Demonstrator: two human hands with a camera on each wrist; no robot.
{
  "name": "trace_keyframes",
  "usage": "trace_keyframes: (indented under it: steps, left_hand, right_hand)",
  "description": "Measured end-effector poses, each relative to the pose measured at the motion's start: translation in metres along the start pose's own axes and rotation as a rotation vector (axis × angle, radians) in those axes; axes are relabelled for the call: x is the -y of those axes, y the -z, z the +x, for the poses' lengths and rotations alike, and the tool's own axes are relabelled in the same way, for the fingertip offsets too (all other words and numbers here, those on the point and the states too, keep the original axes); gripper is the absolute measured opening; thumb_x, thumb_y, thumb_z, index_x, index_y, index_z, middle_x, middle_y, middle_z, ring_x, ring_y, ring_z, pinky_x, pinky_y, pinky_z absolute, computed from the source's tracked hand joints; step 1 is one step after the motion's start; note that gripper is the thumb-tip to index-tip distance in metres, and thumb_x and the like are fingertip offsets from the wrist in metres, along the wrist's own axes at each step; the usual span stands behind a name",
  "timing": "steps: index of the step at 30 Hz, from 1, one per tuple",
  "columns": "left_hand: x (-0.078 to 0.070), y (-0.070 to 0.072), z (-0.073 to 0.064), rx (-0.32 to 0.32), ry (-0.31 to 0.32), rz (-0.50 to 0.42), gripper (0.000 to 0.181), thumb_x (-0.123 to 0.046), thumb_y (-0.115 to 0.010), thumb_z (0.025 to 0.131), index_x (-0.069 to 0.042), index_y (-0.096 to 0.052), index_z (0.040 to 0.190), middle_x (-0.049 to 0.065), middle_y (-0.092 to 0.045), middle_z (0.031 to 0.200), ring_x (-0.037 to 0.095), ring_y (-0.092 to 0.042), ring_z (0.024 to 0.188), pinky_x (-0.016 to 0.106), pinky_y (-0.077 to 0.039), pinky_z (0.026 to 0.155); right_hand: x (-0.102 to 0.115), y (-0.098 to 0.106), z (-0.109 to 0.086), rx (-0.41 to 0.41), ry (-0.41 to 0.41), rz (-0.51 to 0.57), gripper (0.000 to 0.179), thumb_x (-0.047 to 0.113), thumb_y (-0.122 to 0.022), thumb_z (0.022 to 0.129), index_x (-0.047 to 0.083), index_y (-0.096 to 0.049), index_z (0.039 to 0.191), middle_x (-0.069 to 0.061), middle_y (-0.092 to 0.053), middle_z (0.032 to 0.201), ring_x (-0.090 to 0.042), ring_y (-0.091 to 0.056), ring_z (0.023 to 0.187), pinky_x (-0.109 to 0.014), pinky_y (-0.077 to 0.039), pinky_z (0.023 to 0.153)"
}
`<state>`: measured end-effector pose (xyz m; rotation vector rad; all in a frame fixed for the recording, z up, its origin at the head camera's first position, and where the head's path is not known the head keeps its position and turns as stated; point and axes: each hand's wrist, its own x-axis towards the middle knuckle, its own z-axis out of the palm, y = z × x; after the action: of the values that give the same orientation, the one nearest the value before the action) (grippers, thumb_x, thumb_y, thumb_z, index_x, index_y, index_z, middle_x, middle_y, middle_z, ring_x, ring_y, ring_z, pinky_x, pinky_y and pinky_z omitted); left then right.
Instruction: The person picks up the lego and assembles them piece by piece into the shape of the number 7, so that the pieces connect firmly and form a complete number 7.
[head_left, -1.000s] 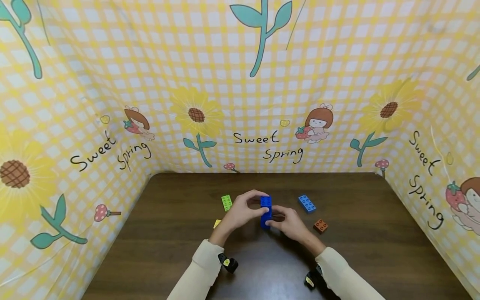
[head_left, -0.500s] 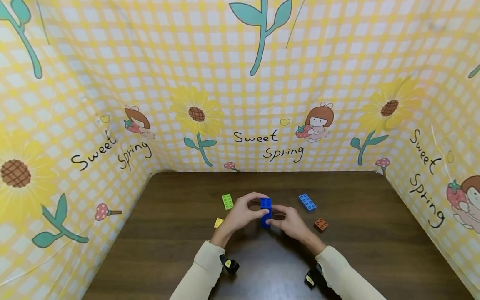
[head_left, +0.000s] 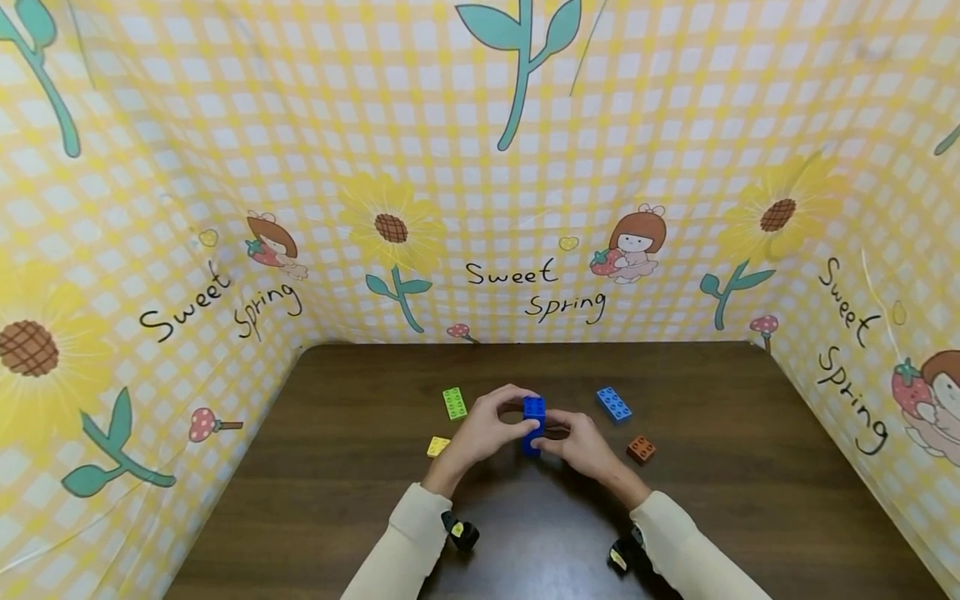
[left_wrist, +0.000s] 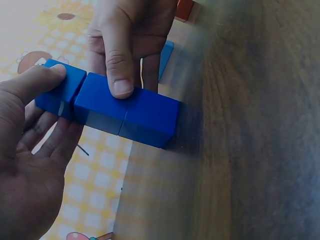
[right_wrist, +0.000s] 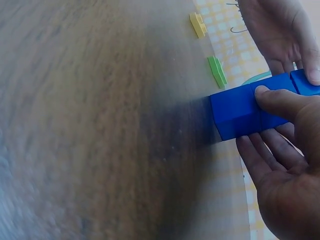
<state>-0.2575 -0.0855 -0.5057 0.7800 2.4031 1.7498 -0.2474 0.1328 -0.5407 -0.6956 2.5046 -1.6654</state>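
Observation:
In the middle of the table, both hands hold an upright stack of dark blue toy building bricks. My left hand pinches the top brick between thumb and fingers. Lower down, my right hand grips the two joined bricks, its thumb on the near face. A thin gap shows between the top brick and those below in the left wrist view. The stack's bottom end is at the tabletop; whether it touches I cannot tell.
Left of the hands lie a light green brick and a yellow brick, partly behind the left wrist. To the right are a lighter blue brick and an orange-brown brick. Yellow checked cloth surrounds the dark wooden table.
The hands stay almost in place on the stack. Its top has come down slightly toward the table, and more of the yellow brick shows beside the left wrist.

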Motion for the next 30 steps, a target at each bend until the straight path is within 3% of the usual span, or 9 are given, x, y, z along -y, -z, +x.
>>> trace_keyframes:
  steps: [6, 13, 22, 30]
  left_hand:
    - [0.004, 0.001, -0.001, 0.013, 0.022, -0.023, 0.033, -0.02, -0.08, 0.098, -0.018, -0.073, 0.131, 0.003, -0.072, 0.125, 0.025, -0.067, 0.125, 0.051, -0.05, 0.115]
    - [0.007, 0.003, -0.001, 0.012, -0.009, -0.011, 0.034, -0.017, -0.08, 0.097, -0.016, -0.073, 0.13, 0.006, -0.072, 0.123, 0.027, -0.069, 0.121, 0.05, -0.053, 0.112]
    - [0.011, -0.002, -0.004, -0.023, -0.01, -0.017, 0.035, -0.017, -0.081, 0.096, -0.015, -0.073, 0.129, 0.006, -0.072, 0.123, 0.027, -0.07, 0.122, 0.047, -0.055, 0.109]
    - [0.01, -0.001, -0.002, -0.015, 0.016, 0.001, 0.034, -0.019, -0.08, 0.097, -0.016, -0.072, 0.13, 0.005, -0.072, 0.124, 0.026, -0.07, 0.123, 0.047, -0.055, 0.11]
  right_hand:
    - [-0.001, -0.001, -0.001, -0.006, -0.017, 0.004, 0.04, 0.014, -0.081, 0.096, 0.0, -0.072, 0.132, -0.02, -0.075, 0.128, -0.034, -0.076, 0.114, -0.036, -0.064, 0.092]
    - [0.0, -0.002, -0.001, -0.01, -0.024, 0.028, 0.04, 0.013, -0.082, 0.095, 0.002, -0.072, 0.132, -0.018, -0.076, 0.128, -0.033, -0.076, 0.114, -0.035, -0.063, 0.093]
    - [-0.001, -0.002, 0.0, -0.005, 0.0, 0.043, 0.04, 0.011, -0.081, 0.095, -0.002, -0.071, 0.132, -0.023, -0.075, 0.127, -0.038, -0.075, 0.114, -0.043, -0.063, 0.095]
    - [0.002, -0.001, 0.002, -0.001, -0.018, 0.0, 0.04, 0.013, -0.08, 0.097, 0.001, -0.07, 0.133, -0.02, -0.075, 0.129, -0.035, -0.075, 0.116, -0.043, -0.062, 0.097]
